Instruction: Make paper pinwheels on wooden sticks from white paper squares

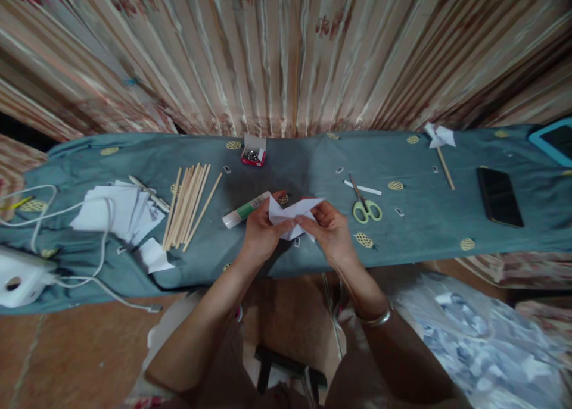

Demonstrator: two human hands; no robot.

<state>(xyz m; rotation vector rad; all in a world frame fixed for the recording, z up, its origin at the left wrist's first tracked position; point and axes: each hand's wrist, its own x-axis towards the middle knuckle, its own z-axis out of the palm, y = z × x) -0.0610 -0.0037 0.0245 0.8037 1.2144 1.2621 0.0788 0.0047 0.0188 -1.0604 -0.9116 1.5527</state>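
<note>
Both my hands hold a folded white paper piece (292,214) over the front edge of a board covered in blue-grey cloth (402,236). My left hand (261,230) pinches the paper's left side. My right hand (329,229) pinches its right side, fingers curled. A glue stick (245,209) lies just left of my left hand. Green-handled scissors (365,206) lie to the right of my right hand. A bundle of wooden sticks (187,203) rests further left.
A stack of white paper squares (118,212) and a white cable (67,209) lie at the left. A small box of pins (253,153) sits at the back. A finished paper pinwheel (440,141), a black phone (499,196) and a tablet (554,138) are at the right.
</note>
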